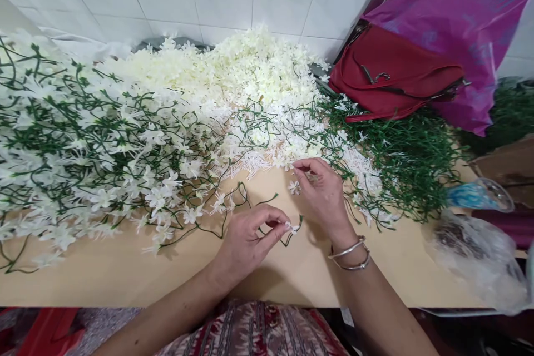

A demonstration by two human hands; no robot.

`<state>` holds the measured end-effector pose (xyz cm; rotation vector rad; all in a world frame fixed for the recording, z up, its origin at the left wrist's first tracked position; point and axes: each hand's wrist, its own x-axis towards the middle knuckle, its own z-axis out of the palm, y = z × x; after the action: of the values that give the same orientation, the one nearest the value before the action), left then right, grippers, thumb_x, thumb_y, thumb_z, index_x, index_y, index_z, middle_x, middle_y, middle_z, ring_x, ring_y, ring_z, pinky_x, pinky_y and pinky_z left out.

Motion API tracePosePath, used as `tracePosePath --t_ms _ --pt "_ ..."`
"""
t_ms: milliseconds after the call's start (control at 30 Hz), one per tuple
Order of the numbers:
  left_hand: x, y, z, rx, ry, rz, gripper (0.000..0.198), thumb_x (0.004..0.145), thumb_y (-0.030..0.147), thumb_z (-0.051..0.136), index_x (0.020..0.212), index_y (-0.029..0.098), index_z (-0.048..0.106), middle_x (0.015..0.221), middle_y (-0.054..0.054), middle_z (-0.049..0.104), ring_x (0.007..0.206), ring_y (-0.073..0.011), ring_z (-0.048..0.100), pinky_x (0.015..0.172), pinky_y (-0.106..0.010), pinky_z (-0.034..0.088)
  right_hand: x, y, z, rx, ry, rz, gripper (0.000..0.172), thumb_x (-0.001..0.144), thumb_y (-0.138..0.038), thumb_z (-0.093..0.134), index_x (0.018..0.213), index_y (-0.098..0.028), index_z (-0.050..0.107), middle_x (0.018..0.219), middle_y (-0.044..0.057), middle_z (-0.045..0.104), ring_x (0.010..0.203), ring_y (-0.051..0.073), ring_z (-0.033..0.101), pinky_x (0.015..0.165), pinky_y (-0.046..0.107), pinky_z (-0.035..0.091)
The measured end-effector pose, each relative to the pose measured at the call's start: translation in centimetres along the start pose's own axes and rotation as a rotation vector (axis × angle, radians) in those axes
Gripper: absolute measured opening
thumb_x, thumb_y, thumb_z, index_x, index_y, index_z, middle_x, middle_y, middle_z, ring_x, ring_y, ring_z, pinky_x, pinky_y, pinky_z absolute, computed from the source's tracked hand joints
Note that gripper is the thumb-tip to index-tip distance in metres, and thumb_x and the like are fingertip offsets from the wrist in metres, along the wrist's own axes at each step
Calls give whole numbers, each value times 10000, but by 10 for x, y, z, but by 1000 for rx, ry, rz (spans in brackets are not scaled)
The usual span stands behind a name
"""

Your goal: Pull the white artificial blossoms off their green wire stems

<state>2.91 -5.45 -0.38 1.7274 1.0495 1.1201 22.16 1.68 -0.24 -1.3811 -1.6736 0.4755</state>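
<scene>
My left hand (250,236) pinches a small white artificial flower (293,228) between thumb and forefinger, and a thin green stem curves out beside it. Slightly above and to the right, my right hand (323,194) has thumb and forefinger closed at the pile's front edge, on a white flower head (285,163) that partly shows at the fingertips. Another loose white flower head (294,187) lies just below those fingers. Behind both hands spreads a heap of white flower heads (267,72), with green stems (256,125) and thin white stamens (250,161) along its front.
Flowers on green stems (104,139) form a large pile at left. Green stems (421,161) are heaped at right below a red handbag (396,69) and a purple plastic bag (454,22). A clear plastic bag (479,256) and a blue-patterned cup (479,196) stand at the right edge.
</scene>
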Motion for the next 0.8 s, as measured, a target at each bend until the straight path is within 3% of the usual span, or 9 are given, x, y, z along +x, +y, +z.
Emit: tracePosePath --t_ms 200,367,467,667,800 --pt "0 -7 -5 -30 141 -47 68 969 225 687 904 210 694 787 -8 741 693 -142 684 694 -257 533 5 15 -12 -215 78 -26 93 930 -198 658 895 -236 735 917 61 734 913 276 624 871 445 480" --pt "-2 -11 -4 -115 190 -156 80 992 283 672 957 213 656 829 -17 734 772 -162 716 741 -274 537 5 20 -13 -328 -103 -142 119 940 -202 674 954 -248 784 984 91 701 1005 313 556 931 496 445" --pt "-1 -13 -1 -218 195 -197 98 1012 311 660 1004 213 655 870 -26 754 839 -168 744 810 -285 556 5 18 -10 -373 -129 -161 153 957 -176 638 889 -236 762 976 103 675 1022 320 543 951 518 429" --pt "10 -3 -1 -416 326 -300 149 949 337 742 952 201 680 873 -24 781 855 -161 764 842 -283 604 7 13 -10 -238 26 -215 114 965 -184 631 905 -257 695 1066 82 718 1076 301 629 1016 526 438" --pt "24 7 -8 -501 373 -354 213 900 370 780 959 183 696 901 -39 794 876 -166 766 868 -300 627 4 1 -10 -137 123 -211 104 992 -220 634 918 -266 691 952 54 740 988 279 646 978 488 476"
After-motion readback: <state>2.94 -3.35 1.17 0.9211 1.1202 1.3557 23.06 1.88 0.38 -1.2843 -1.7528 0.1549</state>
